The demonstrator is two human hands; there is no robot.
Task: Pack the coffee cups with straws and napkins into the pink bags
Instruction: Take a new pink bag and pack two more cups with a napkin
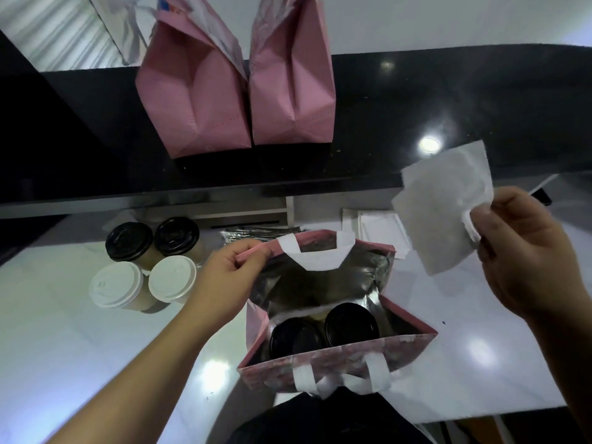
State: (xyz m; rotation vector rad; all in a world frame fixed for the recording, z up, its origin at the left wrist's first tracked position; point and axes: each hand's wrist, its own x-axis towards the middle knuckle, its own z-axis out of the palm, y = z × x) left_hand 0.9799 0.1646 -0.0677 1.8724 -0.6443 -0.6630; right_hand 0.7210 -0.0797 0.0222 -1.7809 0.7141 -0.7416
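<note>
An open pink bag [413, 342] with a silver lining and white handles stands on the white counter in front of me. Two black-lidded coffee cups [350, 323] sit inside it. My left hand [230, 267] pinches the bag's far left rim and holds it open. My right hand [525, 251] is raised to the right of the bag and pinches white napkins [445, 213] by their corner. Several more cups stand left of the bag: two with black lids [129, 241] and two with white lids [117, 285].
Two upright pink bags [288, 91] stand on the black raised counter [448, 107] behind. A pile of wrapped straws [253, 233] lies just behind the open bag. A stack of white napkins [378, 225] lies behind it to the right.
</note>
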